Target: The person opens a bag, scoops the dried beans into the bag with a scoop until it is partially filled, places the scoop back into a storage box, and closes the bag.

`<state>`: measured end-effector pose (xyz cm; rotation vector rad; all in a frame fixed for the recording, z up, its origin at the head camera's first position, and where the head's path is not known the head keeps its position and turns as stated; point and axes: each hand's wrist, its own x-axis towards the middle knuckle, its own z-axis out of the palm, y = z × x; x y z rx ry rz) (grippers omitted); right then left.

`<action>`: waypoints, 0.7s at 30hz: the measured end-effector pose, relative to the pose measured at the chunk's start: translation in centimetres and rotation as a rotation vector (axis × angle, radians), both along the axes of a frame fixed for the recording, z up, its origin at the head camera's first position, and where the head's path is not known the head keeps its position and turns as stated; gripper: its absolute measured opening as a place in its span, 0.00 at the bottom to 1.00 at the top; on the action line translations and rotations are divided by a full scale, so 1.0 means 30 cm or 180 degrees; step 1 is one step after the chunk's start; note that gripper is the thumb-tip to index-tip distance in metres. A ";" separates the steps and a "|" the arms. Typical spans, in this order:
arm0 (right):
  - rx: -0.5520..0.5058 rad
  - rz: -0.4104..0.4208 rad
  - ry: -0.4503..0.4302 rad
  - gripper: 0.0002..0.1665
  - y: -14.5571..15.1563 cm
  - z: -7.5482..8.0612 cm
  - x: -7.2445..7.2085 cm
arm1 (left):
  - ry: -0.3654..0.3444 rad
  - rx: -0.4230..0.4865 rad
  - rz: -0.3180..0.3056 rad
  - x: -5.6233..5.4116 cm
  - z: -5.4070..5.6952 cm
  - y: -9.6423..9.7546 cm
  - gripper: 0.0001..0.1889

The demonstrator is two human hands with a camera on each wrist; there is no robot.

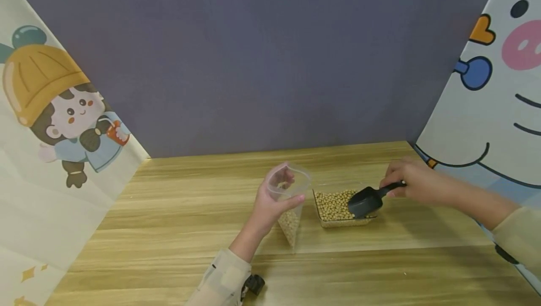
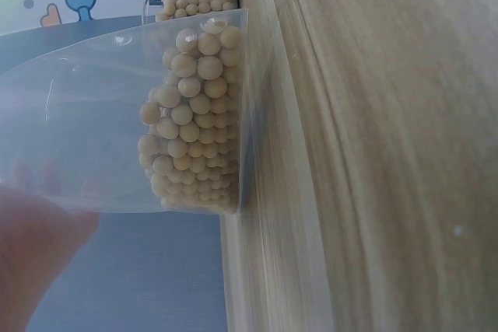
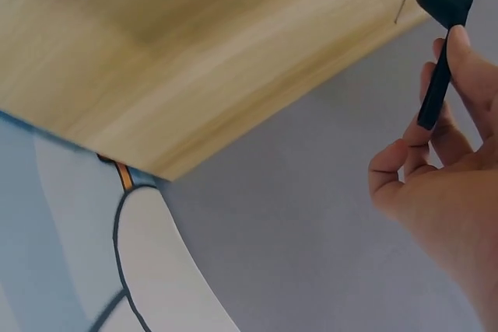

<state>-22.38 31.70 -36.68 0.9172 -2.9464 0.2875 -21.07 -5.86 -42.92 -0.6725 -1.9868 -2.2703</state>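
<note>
My left hand grips a clear plastic bag round its upper part, thumb on the near side, keeping the mouth spread. Soybeans fill the bottom of the bag, whose lower corner points down at the table. Right of it stands a clear box of soybeans. My right hand pinches the handle of a black scoop between thumb and fingers. The scoop's head is tilted over the box's right side, covering some beans there. What lies inside the scoop cannot be made out.
The wood-grain table spreads out beneath both hands. A grey-purple wall rises behind it. Printed cartoon panels stand at the left and right. A small white speck lies near the front right.
</note>
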 end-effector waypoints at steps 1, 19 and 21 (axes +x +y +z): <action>-0.0015 0.0021 0.0024 0.12 -0.002 -0.007 0.001 | 0.0001 0.0009 -0.0006 0.001 0.001 0.000 0.45; -0.0504 -0.0128 -0.0695 0.16 -0.059 -0.095 0.030 | 0.0029 0.0029 -0.0029 0.000 0.002 0.006 0.44; -0.0582 -0.0169 -0.0792 0.17 -0.069 -0.101 0.034 | 0.0030 0.0023 -0.0029 0.000 0.002 0.007 0.44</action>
